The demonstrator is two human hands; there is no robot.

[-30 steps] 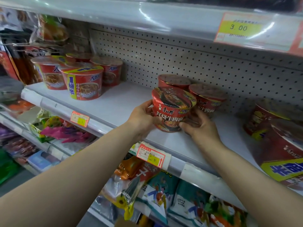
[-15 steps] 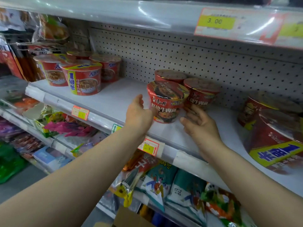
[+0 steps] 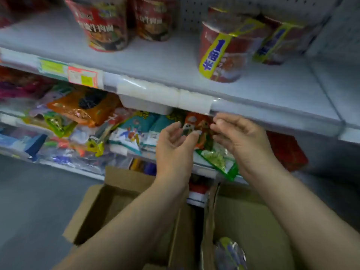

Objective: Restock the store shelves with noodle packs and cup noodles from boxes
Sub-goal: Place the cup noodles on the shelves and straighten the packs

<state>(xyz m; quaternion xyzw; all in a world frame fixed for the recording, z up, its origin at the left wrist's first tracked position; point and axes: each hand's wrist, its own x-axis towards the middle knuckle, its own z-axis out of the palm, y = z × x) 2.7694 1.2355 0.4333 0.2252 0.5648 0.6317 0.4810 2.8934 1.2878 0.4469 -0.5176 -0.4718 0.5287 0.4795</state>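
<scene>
Boxes come first in the head view: an open cardboard box (image 3: 120, 207) sits on the floor directly under my forearms, and a second box (image 3: 251, 227) stands just to its right, with one foil-topped cup noodle (image 3: 230, 254) lying low inside it.

My left hand (image 3: 175, 151) and right hand (image 3: 241, 139) hang empty in front of the lower shelf of noodle packs (image 3: 124, 133), fingers loosely curled, neither grip around anything. The cup lies below and toward me from both hands, nearer the right one, so I judge a downward reach by that hand suits best.

Cup noodles (image 3: 105, 24) already stand on the upper shelf (image 3: 175, 63), above and beyond my hands, with another pair (image 3: 224, 53) further right.
</scene>
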